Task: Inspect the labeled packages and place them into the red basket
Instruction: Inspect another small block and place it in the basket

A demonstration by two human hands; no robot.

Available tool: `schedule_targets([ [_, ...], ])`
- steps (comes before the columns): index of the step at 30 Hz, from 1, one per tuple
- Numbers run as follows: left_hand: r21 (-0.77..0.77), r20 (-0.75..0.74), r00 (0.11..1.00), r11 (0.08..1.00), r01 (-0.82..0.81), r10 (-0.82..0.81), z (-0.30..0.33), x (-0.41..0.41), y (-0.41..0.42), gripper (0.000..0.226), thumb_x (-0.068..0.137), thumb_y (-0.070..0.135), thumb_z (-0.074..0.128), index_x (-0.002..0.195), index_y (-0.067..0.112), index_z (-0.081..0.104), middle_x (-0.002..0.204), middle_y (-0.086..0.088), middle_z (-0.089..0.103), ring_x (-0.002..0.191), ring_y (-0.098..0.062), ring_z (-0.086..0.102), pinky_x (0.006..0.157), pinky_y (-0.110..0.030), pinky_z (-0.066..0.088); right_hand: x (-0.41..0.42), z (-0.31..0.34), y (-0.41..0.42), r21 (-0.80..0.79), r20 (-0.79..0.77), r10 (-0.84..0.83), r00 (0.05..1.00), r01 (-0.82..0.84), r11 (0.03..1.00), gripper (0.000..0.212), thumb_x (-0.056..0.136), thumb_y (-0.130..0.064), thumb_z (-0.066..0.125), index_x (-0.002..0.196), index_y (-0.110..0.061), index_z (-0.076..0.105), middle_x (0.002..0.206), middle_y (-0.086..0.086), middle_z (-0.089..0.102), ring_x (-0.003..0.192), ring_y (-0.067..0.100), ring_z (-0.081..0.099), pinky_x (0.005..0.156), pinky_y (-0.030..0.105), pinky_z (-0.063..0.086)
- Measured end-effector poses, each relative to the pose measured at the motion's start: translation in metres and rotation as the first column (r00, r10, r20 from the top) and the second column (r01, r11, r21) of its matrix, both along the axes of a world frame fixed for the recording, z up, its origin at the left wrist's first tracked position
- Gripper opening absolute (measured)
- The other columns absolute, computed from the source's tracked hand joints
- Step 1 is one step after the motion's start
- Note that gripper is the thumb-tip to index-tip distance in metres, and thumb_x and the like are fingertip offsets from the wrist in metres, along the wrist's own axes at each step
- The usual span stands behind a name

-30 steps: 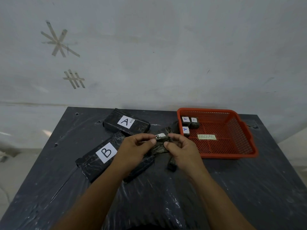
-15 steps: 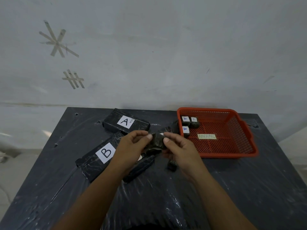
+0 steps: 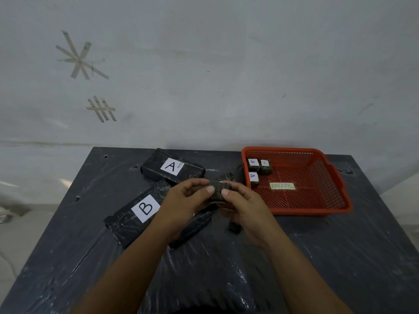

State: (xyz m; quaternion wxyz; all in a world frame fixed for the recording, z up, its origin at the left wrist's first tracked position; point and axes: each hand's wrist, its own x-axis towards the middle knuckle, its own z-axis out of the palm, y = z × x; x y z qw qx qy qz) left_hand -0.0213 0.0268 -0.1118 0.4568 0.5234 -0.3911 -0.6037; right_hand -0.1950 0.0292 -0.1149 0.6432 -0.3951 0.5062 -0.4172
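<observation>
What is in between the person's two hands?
A small dark package, pinched between the left hand and the right hand, as the head view shows.

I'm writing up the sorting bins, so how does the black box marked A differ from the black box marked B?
The A box lies farther back, near the table's far edge; the B box lies nearer the person. The A box is fully in view, while the B box is partly covered by the left hand. The A box looks smaller from here. Both are black, wrapped, with a white letter label on top.
</observation>
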Motion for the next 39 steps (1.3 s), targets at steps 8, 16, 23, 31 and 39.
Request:
schedule_targets([
  [8, -0.006, 0.070, 0.996, 0.999, 0.049, -0.048, -0.002, 0.000, 0.001, 0.017, 0.088, 0.024, 0.074, 0.105, 0.022, 0.077, 0.105, -0.008, 0.078, 0.106, -0.027, 0.072, 0.102, -0.050, 0.054, -0.002, -0.001, 0.000, -0.098, -0.048, -0.035, 0.998, 0.030, 0.995, 0.017, 0.098, -0.007, 0.062, 0.104, -0.016, 0.076, 0.089, -0.003, 0.078, 0.083, 0.007, 0.073, 0.071, 0.020, 0.055],
  [16, 0.047, 0.060, 0.996, 0.997, 0.065, -0.068, 0.001, 0.000, 0.001, 0.023, 0.094, 0.029, 0.067, 0.111, 0.016, 0.075, 0.106, -0.007, 0.077, 0.105, -0.027, 0.072, 0.093, -0.040, 0.058, -0.004, -0.003, -0.001, -0.166, -0.114, -0.047, 0.992, 0.028, 0.986, 0.026, 0.095, -0.004, 0.067, 0.118, -0.016, 0.070, 0.102, 0.002, 0.077, 0.090, 0.009, 0.073, 0.077, 0.021, 0.057],
  [23, 0.175, 0.027, 0.999, 0.984, 0.020, -0.025, 0.004, 0.001, -0.003, 0.032, 0.094, 0.043, 0.064, 0.102, 0.016, 0.079, 0.099, -0.009, 0.079, 0.092, -0.022, 0.075, 0.079, -0.033, 0.059, -0.005, -0.013, 0.002, -0.187, -0.141, 0.097, 0.985, -0.123, 0.975, 0.076, 0.083, -0.010, 0.083, 0.146, -0.038, 0.050, 0.134, -0.012, 0.067, 0.122, 0.004, 0.065, 0.097, 0.030, 0.057],
  [31, 0.135, -0.048, 0.997, 0.989, -0.059, 0.066, -0.002, 0.003, -0.005, 0.015, 0.094, 0.016, 0.067, 0.103, 0.006, 0.073, 0.094, -0.013, 0.077, 0.082, -0.019, 0.075, 0.072, -0.030, 0.059, -0.005, -0.013, 0.003, -0.126, -0.116, 0.138, 0.984, -0.152, 0.980, 0.088, 0.083, -0.013, 0.083, 0.155, -0.037, 0.037, 0.143, -0.008, 0.056, 0.126, 0.007, 0.061, 0.088, 0.022, 0.057],
  [39, 0.068, 0.008, 1.000, 0.997, 0.028, -0.029, -0.008, 0.008, -0.004, 0.044, 0.080, -0.003, 0.078, 0.118, 0.016, 0.068, 0.111, -0.009, 0.075, 0.104, -0.025, 0.073, 0.088, -0.036, 0.060, -0.002, -0.008, -0.002, -0.094, -0.155, 0.003, 0.988, -0.017, 0.995, 0.032, 0.095, -0.015, 0.070, 0.126, -0.021, 0.069, 0.104, 0.003, 0.079, 0.099, 0.017, 0.076, 0.096, 0.040, 0.060],
])
